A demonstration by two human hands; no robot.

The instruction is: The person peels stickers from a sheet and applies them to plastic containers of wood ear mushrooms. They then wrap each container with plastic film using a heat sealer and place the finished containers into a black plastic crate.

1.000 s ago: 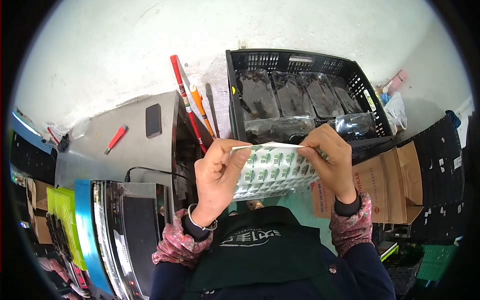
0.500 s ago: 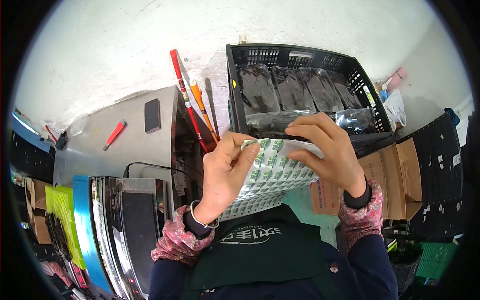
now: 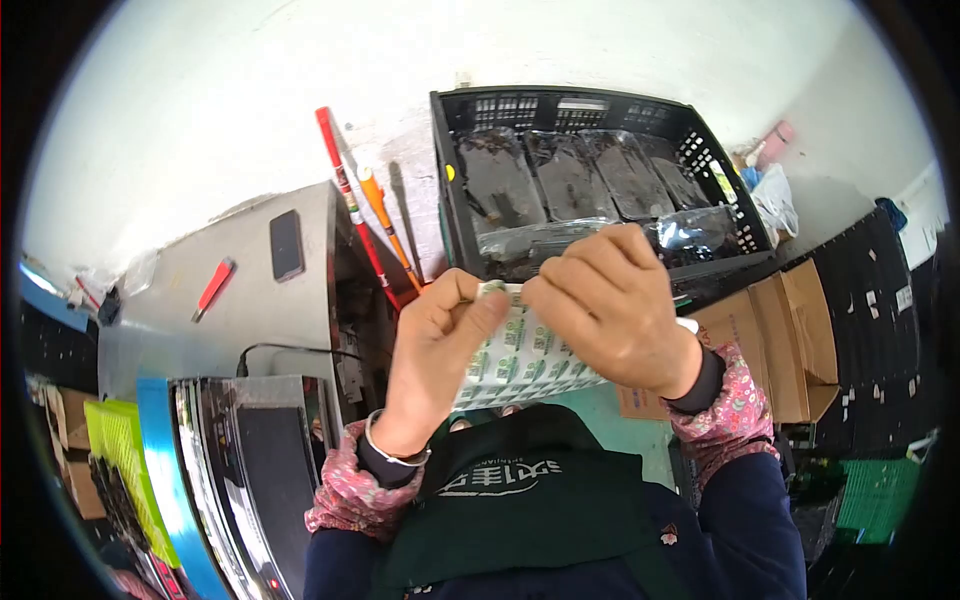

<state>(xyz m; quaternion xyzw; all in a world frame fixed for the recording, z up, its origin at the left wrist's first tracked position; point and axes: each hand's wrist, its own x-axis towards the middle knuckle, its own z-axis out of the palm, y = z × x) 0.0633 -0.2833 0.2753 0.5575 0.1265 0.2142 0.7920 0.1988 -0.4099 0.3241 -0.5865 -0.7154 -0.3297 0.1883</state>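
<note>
My left hand [image 3: 437, 352] pinches the upper left corner of a sheet of stickers [image 3: 517, 362] between thumb and fingers. The sheet is white with rows of small green labels and hangs down in front of my apron. My right hand [image 3: 612, 310] is closed at the sheet's top edge, close beside the left fingertips. Its back faces me, so its fingertips and what they grip are partly hidden. Just beyond the hands stands a black plastic crate [image 3: 445, 190] holding several clear-wrapped dark packs [image 3: 497, 178].
A metal table [image 3: 250, 235] on the left carries a phone [image 3: 286, 246] and a red-handled cutter [image 3: 212, 288]. Red and orange sticks [image 3: 350, 190] lean near the wall. An open cardboard box [image 3: 765, 340] is at the right. A black device [image 3: 270, 470] sits lower left.
My right hand has moved left and closed from spread fingers, now near the left hand at the sheet's top edge. The view has shifted slightly.
</note>
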